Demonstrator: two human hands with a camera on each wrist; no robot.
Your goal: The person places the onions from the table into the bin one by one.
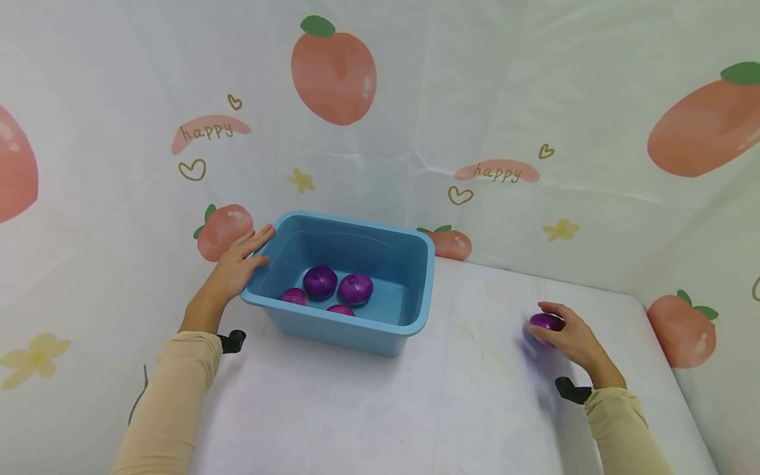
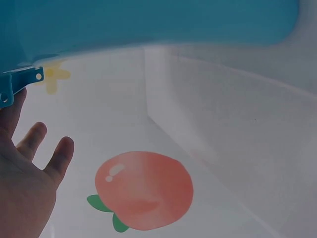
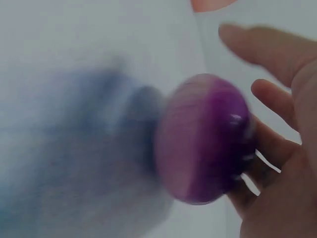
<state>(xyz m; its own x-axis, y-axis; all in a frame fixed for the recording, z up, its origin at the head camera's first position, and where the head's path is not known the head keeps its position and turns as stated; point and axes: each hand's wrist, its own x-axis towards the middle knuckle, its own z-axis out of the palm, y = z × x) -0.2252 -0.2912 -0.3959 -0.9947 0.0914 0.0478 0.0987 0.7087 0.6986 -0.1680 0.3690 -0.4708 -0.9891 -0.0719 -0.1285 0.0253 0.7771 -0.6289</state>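
Observation:
A blue plastic tub (image 1: 350, 333) stands left of centre on the table, with several purple onions (image 1: 356, 289) on its floor. My left hand (image 1: 234, 267) rests against the tub's left rim with its fingers fairly straight. In the left wrist view, fingers of the left hand (image 2: 29, 173) reach up beside the tub's underside (image 2: 148, 25), one touching its end bracket. Far to the right, my right hand (image 1: 567, 336) holds another purple onion (image 1: 545, 324) between curled fingers and thumb. The right wrist view shows this onion (image 3: 208, 144) against the fingers, its left part paler.
A white table surface (image 1: 463, 396) runs in front of and to the right of the tub. Behind it hangs a white cloth backdrop (image 1: 410, 132) printed with fruit, hearts and flowers, which also closes in the left and right sides.

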